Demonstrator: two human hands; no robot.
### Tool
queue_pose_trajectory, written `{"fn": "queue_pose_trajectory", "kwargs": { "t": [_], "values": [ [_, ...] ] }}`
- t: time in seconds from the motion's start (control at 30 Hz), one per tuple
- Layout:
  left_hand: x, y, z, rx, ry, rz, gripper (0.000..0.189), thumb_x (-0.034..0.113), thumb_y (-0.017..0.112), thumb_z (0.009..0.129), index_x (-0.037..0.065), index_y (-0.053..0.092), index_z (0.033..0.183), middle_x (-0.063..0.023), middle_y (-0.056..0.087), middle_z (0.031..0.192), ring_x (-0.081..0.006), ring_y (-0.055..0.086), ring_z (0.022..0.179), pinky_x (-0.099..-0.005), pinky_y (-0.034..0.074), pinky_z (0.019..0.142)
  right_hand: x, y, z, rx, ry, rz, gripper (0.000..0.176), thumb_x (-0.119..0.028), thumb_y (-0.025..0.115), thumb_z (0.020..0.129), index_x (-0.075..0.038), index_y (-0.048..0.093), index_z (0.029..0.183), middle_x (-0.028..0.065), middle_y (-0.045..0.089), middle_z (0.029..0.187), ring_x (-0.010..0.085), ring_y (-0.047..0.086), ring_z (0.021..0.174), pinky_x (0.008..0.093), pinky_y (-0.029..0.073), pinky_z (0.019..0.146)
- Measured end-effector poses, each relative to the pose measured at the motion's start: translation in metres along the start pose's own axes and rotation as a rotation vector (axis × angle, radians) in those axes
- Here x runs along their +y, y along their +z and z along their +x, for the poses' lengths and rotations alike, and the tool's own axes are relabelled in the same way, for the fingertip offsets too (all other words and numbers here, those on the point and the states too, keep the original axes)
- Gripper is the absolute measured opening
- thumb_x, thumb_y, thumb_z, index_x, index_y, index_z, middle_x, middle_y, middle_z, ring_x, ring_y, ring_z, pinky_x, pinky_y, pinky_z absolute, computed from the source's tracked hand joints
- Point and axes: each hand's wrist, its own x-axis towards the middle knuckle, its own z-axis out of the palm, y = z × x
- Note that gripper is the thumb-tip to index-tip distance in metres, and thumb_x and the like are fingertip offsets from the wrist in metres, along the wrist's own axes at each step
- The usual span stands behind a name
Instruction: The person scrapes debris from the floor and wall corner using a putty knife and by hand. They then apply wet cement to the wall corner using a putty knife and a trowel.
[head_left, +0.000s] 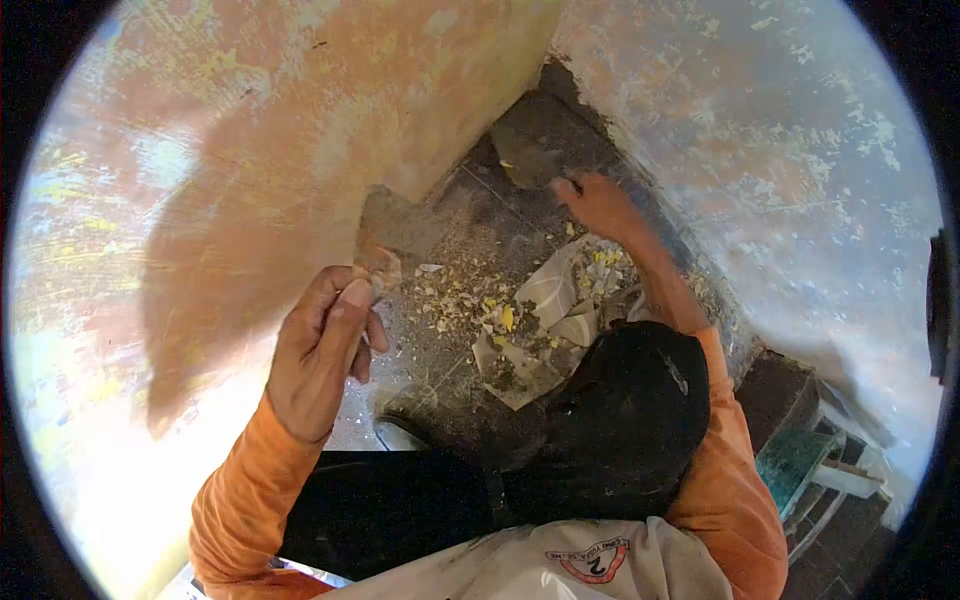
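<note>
My left hand [325,345] is closed around the handle of a scraper [400,225], its broad, dusty grey blade pointing up beside the left wall. My right hand [603,207] reaches down into the corner, fingers curled. At its fingertips is a flat grey piece [525,150] with a rounded lower edge, which it seems to pinch; a handle does not show. Between my hands, paint chips [470,300] in yellow and white litter the dark floor. A crumpled pale sheet [550,287] lies among them, with more flakes on top.
A peeling orange and yellow wall [260,150] rises on the left, and a whitish, patchy wall [760,150] on the right; they meet at the far corner. My dark-clad knee [640,400] is close below the sheet. A green and white object [800,465] stands at lower right.
</note>
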Motion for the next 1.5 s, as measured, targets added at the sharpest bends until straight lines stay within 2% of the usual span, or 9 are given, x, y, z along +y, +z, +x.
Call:
{"fn": "queue_pose_trajectory", "kwargs": {
  "t": [0.23,0.43,0.5,0.6,1.03,1.13,1.37,1.43,1.5],
  "values": [
    [-0.038,-0.005,0.039,-0.01,-0.068,-0.013,0.031,0.03,0.049,0.107,0.002,0.059,0.116,-0.0035,0.059,0.079,-0.009,0.053,0.069,-0.0231,0.045,0.06,0.004,0.021,-0.029,-0.017,0.02,0.092,0.046,-0.04,0.053,0.098,0.003,0.062,0.111,0.027,0.068,0.095,0.0443,0.068,0.088,0.0536,0.054,0.082],
    [-0.041,-0.001,0.047,-0.073,-0.066,0.024,0.03,0.03,0.052,0.106,0.002,0.06,0.113,-0.003,0.058,0.08,-0.009,0.055,0.072,-0.0235,0.048,0.061,-0.016,0.028,-0.048,0.045,0.031,-0.286,0.033,-0.029,0.057,0.098,-0.005,0.056,0.122,0.0197,0.062,0.114,0.0397,0.066,0.091,0.0498,0.054,0.079],
    [-0.05,-0.002,0.051,-0.035,0.032,0.034,0.032,0.034,0.048,0.106,0.008,0.062,0.118,-0.0027,0.061,0.079,-0.009,0.051,0.061,-0.0221,0.04,0.054,0.007,0.044,-0.049,0.199,-0.147,-0.409,0.04,-0.025,0.059,0.096,-0.005,0.056,0.131,0.0181,0.063,0.116,0.0384,0.066,0.102,0.0516,0.056,0.082],
    [-0.047,-0.007,0.051,-0.039,0.008,0.05,0.032,0.033,0.047,0.107,0.008,0.063,0.119,-0.0023,0.061,0.08,-0.0083,0.051,0.063,-0.0222,0.042,0.056,0.03,0.056,-0.057,0.243,-0.278,-0.507,0.042,-0.026,0.059,0.096,-0.008,0.055,0.134,0.0187,0.063,0.117,0.037,0.064,0.109,0.0503,0.056,0.086],
    [-0.047,-0.009,0.055,-0.019,0.071,0.08,0.031,0.033,0.049,0.106,0.007,0.063,0.117,-0.0021,0.061,0.08,-0.0083,0.051,0.067,-0.0232,0.043,0.059,0.073,0.067,0.023,0.425,-0.264,-0.389,0.035,-0.019,0.06,0.097,-0.007,0.059,0.131,0.0184,0.058,0.115,0.0387,0.056,0.108,0.0563,0.044,0.093],
    [-0.044,-0.01,0.057,-0.088,0.001,0.074,0.032,0.03,0.049,0.107,0.002,0.062,0.114,-0.0013,0.058,0.084,-0.0095,0.056,0.079,-0.0249,0.047,0.066,0.087,0.069,0.003,0.424,-0.228,-0.39,0.041,-0.025,0.06,0.098,-0.01,0.058,0.136,0.022,0.056,0.133,0.0454,0.051,0.121,0.061,0.04,0.102],
    [-0.06,-0.012,0.077,-0.087,0.057,0.046,0.028,0.027,0.049,0.105,0.002,0.061,0.112,-0.0024,0.057,0.081,-0.0101,0.055,0.075,-0.0265,0.046,0.067,0.055,0.036,-0.082,0.534,-0.295,0.08,0.041,-0.024,0.064,0.096,-0.005,0.061,0.132,0.0225,0.061,0.125,0.0397,0.058,0.114,0.0521,0.044,0.099],
    [-0.056,-0.013,0.081,-0.102,0.028,0.066,0.027,0.026,0.049,0.105,0.002,0.061,0.111,-0.0024,0.057,0.08,-0.0106,0.055,0.074,-0.0269,0.046,0.067,0.044,0.021,-0.105,0.403,-0.265,0.522,0.04,-0.028,0.065,0.097,-0.002,0.064,0.126,0.0184,0.068,0.111,0.0314,0.066,0.101,0.0443,0.05,0.089],
    [-0.055,-0.009,0.085,-0.17,0.084,0.155,0.026,0.024,0.051,0.103,0.001,0.064,0.104,-0.0023,0.057,0.078,-0.0113,0.053,0.072,-0.0278,0.045,0.066,0.024,-0.01,-0.116,0.272,-0.235,0.528,0.037,-0.03,0.065,0.097,-0.002,0.066,0.12,0.0151,0.069,0.102,0.0268,0.066,0.092,0.0409,0.05,0.082]
  ]
}}
